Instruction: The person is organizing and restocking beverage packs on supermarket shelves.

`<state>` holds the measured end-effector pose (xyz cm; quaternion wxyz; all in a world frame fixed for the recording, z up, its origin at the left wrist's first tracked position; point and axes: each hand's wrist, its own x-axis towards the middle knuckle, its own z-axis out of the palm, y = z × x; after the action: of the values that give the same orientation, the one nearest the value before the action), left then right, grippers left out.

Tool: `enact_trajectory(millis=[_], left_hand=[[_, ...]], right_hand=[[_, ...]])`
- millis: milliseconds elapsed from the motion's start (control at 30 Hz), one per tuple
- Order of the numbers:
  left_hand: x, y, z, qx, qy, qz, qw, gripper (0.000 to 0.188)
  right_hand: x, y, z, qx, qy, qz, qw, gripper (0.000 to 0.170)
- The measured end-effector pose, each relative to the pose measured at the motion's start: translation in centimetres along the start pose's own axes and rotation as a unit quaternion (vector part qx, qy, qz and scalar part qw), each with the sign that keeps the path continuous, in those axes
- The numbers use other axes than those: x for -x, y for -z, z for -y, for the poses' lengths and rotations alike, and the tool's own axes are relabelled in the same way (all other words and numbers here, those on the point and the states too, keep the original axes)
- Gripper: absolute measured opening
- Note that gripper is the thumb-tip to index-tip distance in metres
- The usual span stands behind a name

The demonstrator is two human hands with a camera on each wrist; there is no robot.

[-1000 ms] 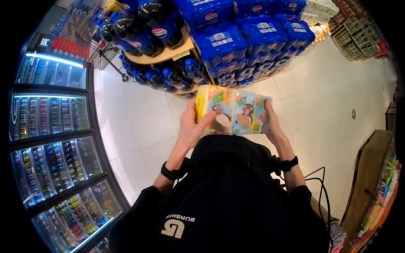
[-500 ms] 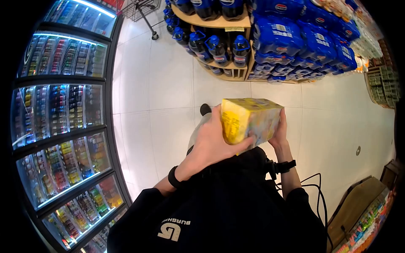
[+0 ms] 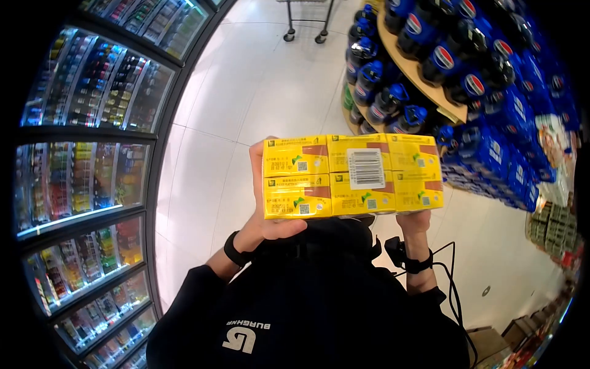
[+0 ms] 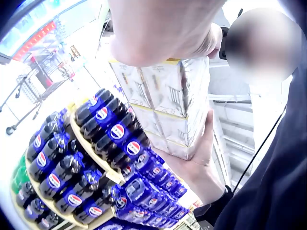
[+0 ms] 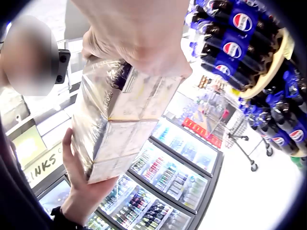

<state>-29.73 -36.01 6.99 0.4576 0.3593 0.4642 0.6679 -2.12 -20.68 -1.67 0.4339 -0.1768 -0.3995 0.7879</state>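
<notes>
A plastic-wrapped multipack of small cartons [image 3: 301,198] is held up in front of my chest between both hands. Its yellow face, with a white barcode label and several small QR codes, is turned up to the head view. My left hand [image 3: 270,227] grips the left end, thumb along the near lower edge and fingers behind. At the other end, my right hand [image 3: 415,222] holds the near corner from below, most of its fingers hidden by the pack. Both wrist views show the white underside of the multipack [image 4: 165,91], with a hand [image 5: 139,38] wrapped over the near end.
Lit glass-door drink coolers [image 3: 86,178] line the left side. Ahead to the right stands a rounded wooden shelf [image 3: 424,67] of cola bottles, beside stacked blue shrink-wrapped packs [image 3: 491,160]. A shopping cart [image 3: 305,21] stands on the tiled floor ahead. A black cable [image 3: 456,301] hangs by my right arm.
The multipack has turned from its penguin-picture side, through a tilt, to its yellow barcode face. Both hands have kept hold. The view has swung left, so the cola display sits farther right.
</notes>
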Motion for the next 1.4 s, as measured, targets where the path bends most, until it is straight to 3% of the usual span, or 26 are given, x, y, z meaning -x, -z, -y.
enact_trajectory(millis=[33, 100, 233, 333, 433, 567, 1000, 1167, 1333, 1367, 1400], left_hand=[[-0.4, 2.0, -0.7, 0.021, -0.015, 0.016, 1.000, 0.090], [-1.2, 5.5, -2.1, 0.051, -0.042, 0.054, 0.996, 0.089], [-2.9, 10.5, -4.4, 0.094, -0.088, 0.124, 0.984, 0.086], [-4.5, 13.2, -5.4, 0.113, -0.111, 0.160, 0.974, 0.084], [-6.4, 15.2, -5.7, 0.124, -0.118, 0.179, 0.969, 0.081], [-9.5, 17.5, -6.3, 0.127, -0.131, 0.195, 0.964, 0.082], [-27.1, 23.1, -6.7, 0.121, -0.115, 0.094, 0.981, 0.084], [-32.4, 25.1, -6.6, 0.127, -0.071, 0.032, 0.989, 0.085], [-38.5, 28.0, -6.0, 0.138, -0.024, -0.014, 0.990, 0.085], [-39.3, 30.5, -3.2, 0.161, -0.046, -0.034, 0.985, 0.084], [-42.7, 28.5, -4.9, 0.151, -0.053, -0.063, 0.985, 0.077]], right_hand=[[-1.3, -0.8, -0.6, -0.009, -0.006, 0.012, 1.000, 0.078], [-4.1, -4.0, -1.4, 0.003, 0.020, 0.146, 0.989, 0.088], [-8.1, -11.2, -2.1, 0.062, 0.002, 0.053, 0.997, 0.104], [-10.7, -13.5, -2.6, 0.097, 0.001, 0.054, 0.994, 0.107], [-13.5, -11.9, -4.2, 0.123, 0.040, 0.129, 0.983, 0.107], [-18.1, -13.0, -5.5, 0.040, 0.057, 0.200, 0.977, 0.107], [-39.6, -15.8, -5.4, 0.038, 0.069, 0.198, 0.977, 0.098], [-46.1, -17.0, -5.3, 0.065, 0.067, 0.177, 0.980, 0.095], [-52.5, -22.1, -4.9, 0.150, 0.070, 0.090, 0.982, 0.092], [-53.9, -23.2, -4.9, 0.176, 0.065, 0.060, 0.980, 0.091], [-55.1, -24.2, -4.8, 0.211, 0.040, 0.026, 0.976, 0.090]])
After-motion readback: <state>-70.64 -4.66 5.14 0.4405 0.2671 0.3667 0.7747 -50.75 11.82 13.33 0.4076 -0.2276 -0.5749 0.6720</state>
